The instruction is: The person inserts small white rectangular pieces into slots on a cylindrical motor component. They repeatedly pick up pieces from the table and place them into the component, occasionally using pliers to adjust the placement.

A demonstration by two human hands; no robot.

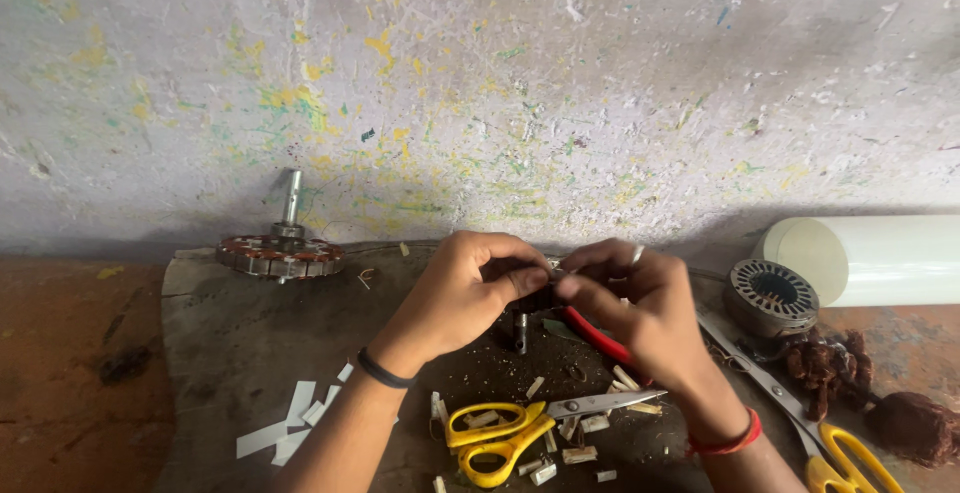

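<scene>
Both grips clamped: left hand (465, 288) and right hand (625, 298) pinched one small motor core (535, 300) above the counter (230, 343); yellow scissors (500, 433) lay just below.

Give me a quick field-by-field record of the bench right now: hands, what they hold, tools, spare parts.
left hand: gripping a small dark part, mostly hidden
right hand: pinching the same part; ring on one finger
shaft: sticks down from the part
red tool: under the right hand
scissors: yellow handles, near the wrists
wound stator: far left, shaft upright
bare stator: right, beside white roll
old wire: brown clumps, right
paper strips: white, lower left
</scene>
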